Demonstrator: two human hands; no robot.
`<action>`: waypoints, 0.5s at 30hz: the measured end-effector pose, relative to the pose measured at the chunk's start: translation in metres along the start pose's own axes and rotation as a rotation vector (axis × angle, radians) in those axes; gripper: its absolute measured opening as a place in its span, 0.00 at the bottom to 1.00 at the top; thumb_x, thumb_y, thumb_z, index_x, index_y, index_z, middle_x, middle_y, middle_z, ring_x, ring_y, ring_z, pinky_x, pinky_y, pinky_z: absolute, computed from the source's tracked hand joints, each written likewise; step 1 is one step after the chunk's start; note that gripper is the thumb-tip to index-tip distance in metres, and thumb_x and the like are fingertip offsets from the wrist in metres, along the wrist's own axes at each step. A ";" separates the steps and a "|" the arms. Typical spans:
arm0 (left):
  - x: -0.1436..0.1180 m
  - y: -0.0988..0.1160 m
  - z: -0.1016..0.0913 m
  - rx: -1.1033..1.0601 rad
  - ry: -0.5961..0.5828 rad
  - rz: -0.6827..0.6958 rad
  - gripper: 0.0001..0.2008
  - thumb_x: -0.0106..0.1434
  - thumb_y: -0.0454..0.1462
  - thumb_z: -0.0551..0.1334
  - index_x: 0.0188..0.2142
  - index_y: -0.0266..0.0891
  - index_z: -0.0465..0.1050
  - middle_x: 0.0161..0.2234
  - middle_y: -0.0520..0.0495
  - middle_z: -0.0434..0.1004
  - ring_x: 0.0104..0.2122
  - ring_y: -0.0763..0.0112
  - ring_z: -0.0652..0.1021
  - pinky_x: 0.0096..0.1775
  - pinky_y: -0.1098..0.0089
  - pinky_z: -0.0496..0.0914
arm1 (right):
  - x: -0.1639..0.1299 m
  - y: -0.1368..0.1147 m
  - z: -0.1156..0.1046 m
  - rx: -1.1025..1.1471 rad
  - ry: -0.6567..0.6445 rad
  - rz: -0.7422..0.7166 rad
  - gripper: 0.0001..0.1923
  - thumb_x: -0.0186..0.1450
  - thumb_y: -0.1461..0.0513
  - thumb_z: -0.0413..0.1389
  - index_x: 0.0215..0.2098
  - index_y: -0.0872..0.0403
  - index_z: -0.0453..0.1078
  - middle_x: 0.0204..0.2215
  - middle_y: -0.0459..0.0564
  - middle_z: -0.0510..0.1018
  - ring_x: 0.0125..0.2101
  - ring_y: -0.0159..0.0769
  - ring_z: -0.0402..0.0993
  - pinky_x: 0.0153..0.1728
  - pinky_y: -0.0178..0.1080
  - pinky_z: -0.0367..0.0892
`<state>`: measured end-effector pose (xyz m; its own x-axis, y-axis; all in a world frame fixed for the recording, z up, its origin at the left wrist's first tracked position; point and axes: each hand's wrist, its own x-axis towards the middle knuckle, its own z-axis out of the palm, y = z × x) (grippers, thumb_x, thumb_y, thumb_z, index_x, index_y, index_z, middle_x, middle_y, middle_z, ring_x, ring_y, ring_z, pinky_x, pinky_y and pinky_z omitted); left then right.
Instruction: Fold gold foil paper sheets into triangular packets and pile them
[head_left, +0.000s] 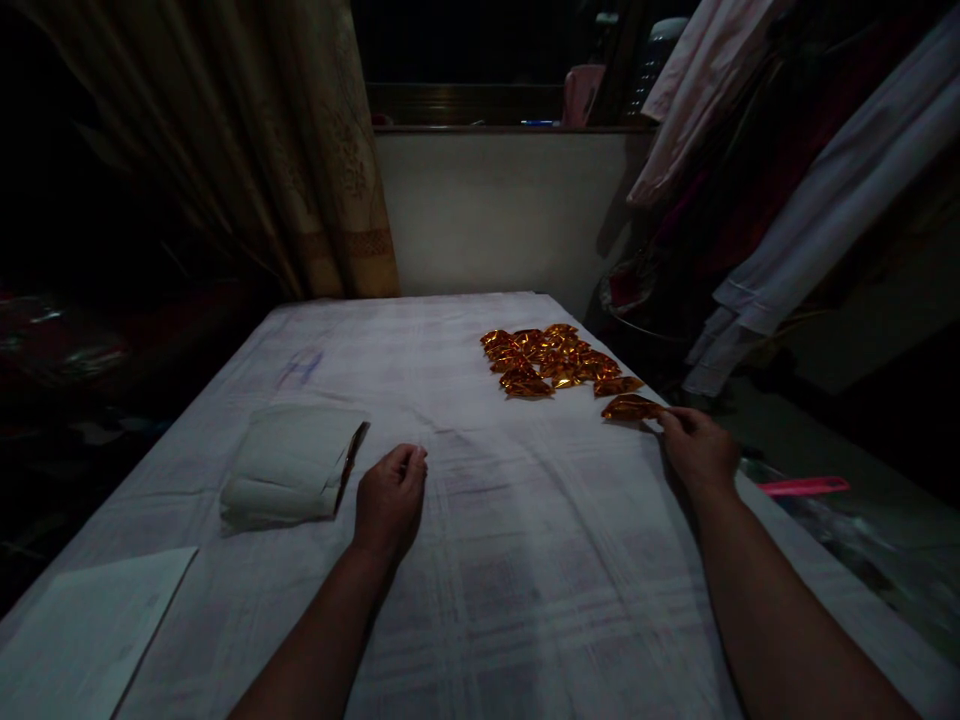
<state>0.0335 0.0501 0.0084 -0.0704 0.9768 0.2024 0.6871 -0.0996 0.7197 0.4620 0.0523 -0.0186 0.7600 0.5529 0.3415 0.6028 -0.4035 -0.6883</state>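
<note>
Gold packet, one end hidden, pinched by R hand nr R edge of table; L hand curled, palm unseen; packet pile nr far-R corner, count unclear.

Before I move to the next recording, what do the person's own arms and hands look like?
The left forearm and right forearm are bare, without visible sleeves. The left hand and right hand are ungloved; no watch or bracelet shows.
</note>
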 end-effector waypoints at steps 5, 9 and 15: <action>0.001 -0.001 0.000 -0.006 0.001 0.006 0.18 0.66 0.48 0.53 0.29 0.42 0.75 0.26 0.51 0.80 0.27 0.67 0.78 0.32 0.70 0.66 | 0.015 0.007 0.012 -0.026 0.014 0.007 0.12 0.57 0.58 0.59 0.35 0.55 0.80 0.28 0.52 0.81 0.30 0.43 0.74 0.33 0.42 0.67; 0.001 -0.003 0.000 -0.008 -0.002 0.009 0.19 0.66 0.50 0.52 0.30 0.43 0.75 0.27 0.50 0.81 0.28 0.66 0.78 0.32 0.70 0.66 | 0.022 0.007 0.017 -0.044 0.002 0.027 0.12 0.57 0.59 0.59 0.35 0.56 0.81 0.29 0.54 0.81 0.30 0.43 0.74 0.31 0.41 0.67; 0.002 -0.004 0.001 0.004 -0.007 0.006 0.18 0.66 0.49 0.53 0.31 0.43 0.75 0.26 0.51 0.80 0.27 0.67 0.78 0.31 0.71 0.65 | 0.027 0.006 0.021 -0.071 -0.014 0.062 0.16 0.57 0.60 0.58 0.40 0.57 0.81 0.30 0.56 0.81 0.32 0.46 0.75 0.36 0.45 0.69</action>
<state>0.0313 0.0525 0.0052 -0.0617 0.9774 0.2022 0.6905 -0.1045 0.7157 0.4805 0.0797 -0.0266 0.7932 0.5352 0.2906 0.5709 -0.4874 -0.6607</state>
